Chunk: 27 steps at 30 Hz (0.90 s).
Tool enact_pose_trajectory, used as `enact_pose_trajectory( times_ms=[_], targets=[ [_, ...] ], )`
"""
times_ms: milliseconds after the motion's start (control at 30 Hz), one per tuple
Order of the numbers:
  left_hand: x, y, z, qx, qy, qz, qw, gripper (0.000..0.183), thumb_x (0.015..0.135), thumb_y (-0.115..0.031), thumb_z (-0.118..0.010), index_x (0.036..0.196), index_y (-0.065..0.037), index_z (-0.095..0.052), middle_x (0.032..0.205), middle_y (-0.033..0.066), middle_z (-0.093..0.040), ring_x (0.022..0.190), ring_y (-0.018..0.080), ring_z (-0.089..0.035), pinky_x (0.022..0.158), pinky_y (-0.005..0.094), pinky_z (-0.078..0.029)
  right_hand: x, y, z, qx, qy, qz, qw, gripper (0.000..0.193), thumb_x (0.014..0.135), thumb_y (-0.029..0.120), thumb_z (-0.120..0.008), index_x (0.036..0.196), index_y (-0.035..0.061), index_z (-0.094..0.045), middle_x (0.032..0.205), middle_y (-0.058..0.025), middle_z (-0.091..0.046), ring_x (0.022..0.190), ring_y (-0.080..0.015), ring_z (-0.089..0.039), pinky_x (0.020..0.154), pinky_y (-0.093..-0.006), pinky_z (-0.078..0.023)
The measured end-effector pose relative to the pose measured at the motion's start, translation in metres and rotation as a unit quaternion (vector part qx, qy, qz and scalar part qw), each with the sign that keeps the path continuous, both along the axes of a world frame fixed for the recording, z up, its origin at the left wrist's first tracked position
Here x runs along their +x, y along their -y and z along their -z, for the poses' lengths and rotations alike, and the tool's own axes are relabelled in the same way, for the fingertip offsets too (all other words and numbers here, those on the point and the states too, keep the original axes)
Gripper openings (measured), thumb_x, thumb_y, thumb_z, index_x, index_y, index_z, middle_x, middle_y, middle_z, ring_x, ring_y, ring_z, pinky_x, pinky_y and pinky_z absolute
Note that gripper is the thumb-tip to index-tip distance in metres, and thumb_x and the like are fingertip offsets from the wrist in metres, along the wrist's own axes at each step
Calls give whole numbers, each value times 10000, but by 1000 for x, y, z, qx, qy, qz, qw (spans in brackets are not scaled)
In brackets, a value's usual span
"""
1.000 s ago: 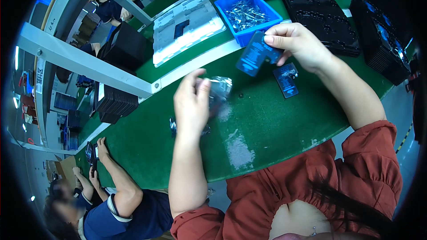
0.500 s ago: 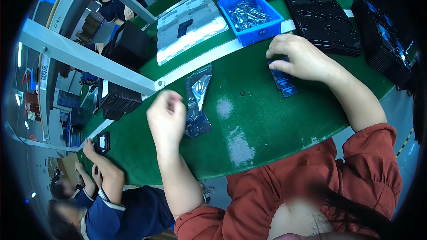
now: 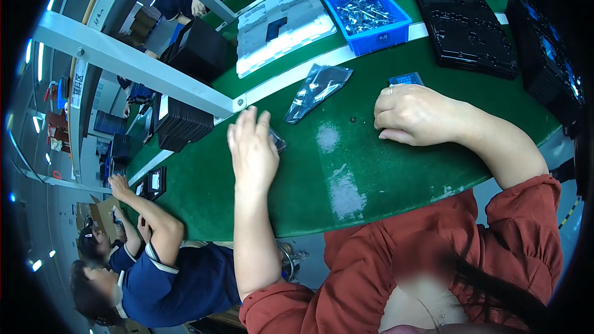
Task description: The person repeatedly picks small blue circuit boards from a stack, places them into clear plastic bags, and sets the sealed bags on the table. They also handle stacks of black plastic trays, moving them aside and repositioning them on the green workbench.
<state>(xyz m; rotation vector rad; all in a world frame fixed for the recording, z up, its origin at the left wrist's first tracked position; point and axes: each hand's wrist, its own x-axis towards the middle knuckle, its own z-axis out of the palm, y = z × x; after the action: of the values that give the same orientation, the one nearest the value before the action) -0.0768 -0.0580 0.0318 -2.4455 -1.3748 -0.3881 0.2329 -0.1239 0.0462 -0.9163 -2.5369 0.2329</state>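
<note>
From my remote station I record a dark flat card (image 3: 406,78) on the green worktop (image 3: 291,210), partly hidden behind the knuckles of the right hand (image 3: 405,114). That hand is palm down with its fingers curled inward; I cannot tell whether it pinches anything beneath. The left hand (image 3: 253,151) has its fingers extended and slightly apart, above a small dark glossy packet (image 3: 278,140), most of which it hides; I cannot confirm contact. Between the hands and farther out, I note a glossy plastic sleeve (image 3: 318,89) lying flat, near the pale strip (image 3: 272,91) across the worktop. Beyond the strip stands a blue bin (image 3: 382,39) filled with small metal parts (image 3: 365,13). To its left I find a whitish tray (image 3: 284,49) bearing a dark piece; to its right, black molded trays (image 3: 464,28). At far left, a co-worker in navy (image 3: 185,284) sits at the worktop, forearm near dark framed units (image 3: 151,183).
</note>
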Motion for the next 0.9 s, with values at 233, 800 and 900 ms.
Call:
enact_pose_trajectory(
  times_ms=[233, 800, 900],
  targets=[
    [-22, -7, -5, -137, -1, -147, 980, 241, 776, -147, -646, 977, -15, -639, 911, 136, -638, 863, 309, -616, 822, 417, -464, -4, 1, -2, 21, 11, -25, 999, 117, 742, 127, -678, 759, 24, -625, 796, -104, -594, 802, -276, -581, 734, -382, -473],
    [83, 65, -32, -165, 227, 174, 944, 50, 812, -74, -578, 815, -31, -604, 754, 131, -621, 697, 311, -611, 654, 397, -489, -43, 14, -20, -76, -85, 102, 988, 196, 790, 208, -631, 842, 19, -630, 779, -151, -622, 770, -339, -610, 678, -427, -485],
    [87, 64, -36, -231, 201, 199, 931, 70, 821, -87, -566, 794, -31, -598, 745, 128, -619, 701, 311, -606, 639, 402, -479, -32, 4, -15, -42, -64, -3, 997, 197, 791, 190, -651, 703, 22, -598, 650, -125, -576, 649, -320, -586, 586, -407, -462]
  ],
)
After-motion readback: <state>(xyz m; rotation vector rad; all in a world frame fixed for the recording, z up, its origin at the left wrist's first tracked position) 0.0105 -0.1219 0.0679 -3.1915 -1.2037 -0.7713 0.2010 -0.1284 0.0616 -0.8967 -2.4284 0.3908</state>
